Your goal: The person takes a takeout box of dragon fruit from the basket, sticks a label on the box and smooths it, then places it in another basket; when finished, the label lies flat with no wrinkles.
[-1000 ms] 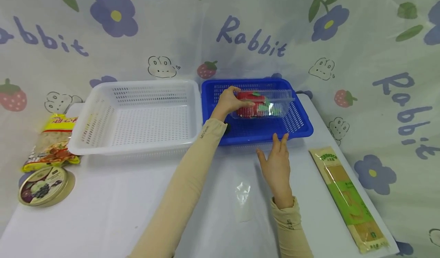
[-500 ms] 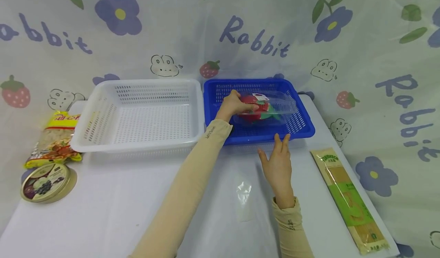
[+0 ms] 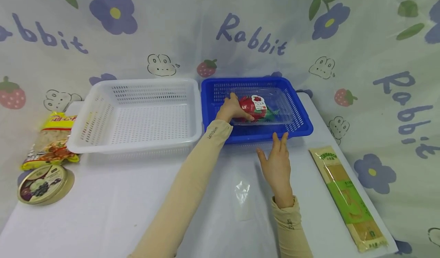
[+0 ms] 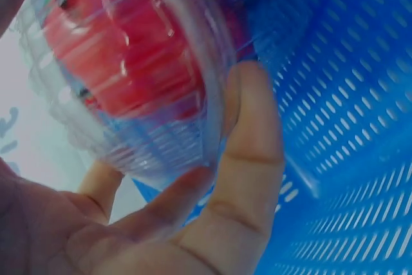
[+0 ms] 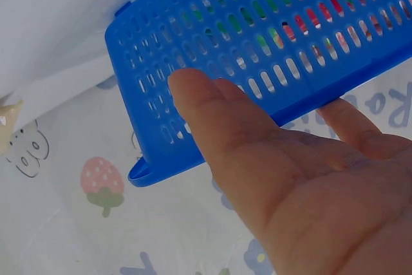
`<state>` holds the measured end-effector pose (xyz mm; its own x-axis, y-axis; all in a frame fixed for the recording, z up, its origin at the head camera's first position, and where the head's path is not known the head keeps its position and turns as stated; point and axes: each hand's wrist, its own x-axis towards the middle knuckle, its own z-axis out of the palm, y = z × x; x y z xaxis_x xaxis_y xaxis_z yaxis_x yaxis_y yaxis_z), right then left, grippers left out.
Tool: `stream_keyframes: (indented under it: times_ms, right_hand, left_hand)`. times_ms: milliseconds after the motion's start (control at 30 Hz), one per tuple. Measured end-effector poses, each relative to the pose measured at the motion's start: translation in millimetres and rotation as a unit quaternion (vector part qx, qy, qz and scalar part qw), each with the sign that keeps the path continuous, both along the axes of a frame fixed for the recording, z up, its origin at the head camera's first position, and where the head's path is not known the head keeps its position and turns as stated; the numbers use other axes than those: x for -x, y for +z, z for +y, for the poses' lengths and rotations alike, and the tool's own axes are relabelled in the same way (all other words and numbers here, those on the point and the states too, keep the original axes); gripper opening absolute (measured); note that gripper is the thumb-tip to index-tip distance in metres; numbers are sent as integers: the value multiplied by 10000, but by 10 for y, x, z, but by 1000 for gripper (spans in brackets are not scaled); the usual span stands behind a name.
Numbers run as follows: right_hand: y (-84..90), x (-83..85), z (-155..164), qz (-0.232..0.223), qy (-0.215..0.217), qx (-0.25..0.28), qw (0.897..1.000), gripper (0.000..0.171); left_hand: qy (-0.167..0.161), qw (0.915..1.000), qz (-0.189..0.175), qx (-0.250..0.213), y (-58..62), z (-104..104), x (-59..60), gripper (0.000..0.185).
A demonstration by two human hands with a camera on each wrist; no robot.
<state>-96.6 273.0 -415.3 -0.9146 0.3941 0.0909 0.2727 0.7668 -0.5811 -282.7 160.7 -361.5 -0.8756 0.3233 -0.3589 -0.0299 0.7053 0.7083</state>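
Left hand [image 3: 233, 109] grips the clear box of red fruit [image 3: 262, 107] by its left end, inside the blue basket [image 3: 302, 126]; right hand [image 3: 275, 164] lies open-fingered against the basket's near wall.

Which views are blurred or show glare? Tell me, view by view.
Head view: sharp, evenly lit, with glare on the clear plastic clamshell box of red fruit and wide-angle bending at the edges. Left wrist view: close and soft, the left hand blurred. Right wrist view: the right hand is soft, the blue perforated plastic basket sharper.
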Motion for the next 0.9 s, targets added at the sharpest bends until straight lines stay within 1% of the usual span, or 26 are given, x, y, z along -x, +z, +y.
stream_keyframes:
  times_ms: [167, 333, 467, 633, 700, 733, 800, 900]
  right_hand:
    - [16, 12, -33, -11, 30, -35, 10000, 77]
    - [25, 12, -61, -54, 35, -52, 10000, 78]
    - [24, 4, -78, -24, 22, -93, 10000, 78]
    - [10, -2, -78, -35, 17, -154, 9999, 78]
    - [3, -4, -71, -69, 20, -144, 9999, 79]
    - [0, -4, -68, -76, 21, -136, 9999, 79]
    - [3, -7, -60, -104, 25, -159, 9998, 79]
    - [15, -14, -38, -158, 11, -207, 9997, 79]
  left_hand:
    - [-88, 9996, -221, 151, 46, -83, 14, 120]
    - [-70, 9990, -412, 153, 79, -143, 11, 111]
    - [-61, 9988, -489, 59, 65, -174, 3, 102]
    - [16, 9985, -533, -114, 36, -191, -17, 96]
    - [-1, 9985, -531, -155, 33, -192, -22, 93]
    - [-25, 9984, -536, -176, 35, -193, -22, 92]
    - [-186, 9985, -494, -121, 48, -198, -20, 88]
    - [-565, 9975, -411, 75, 77, -208, -13, 84]
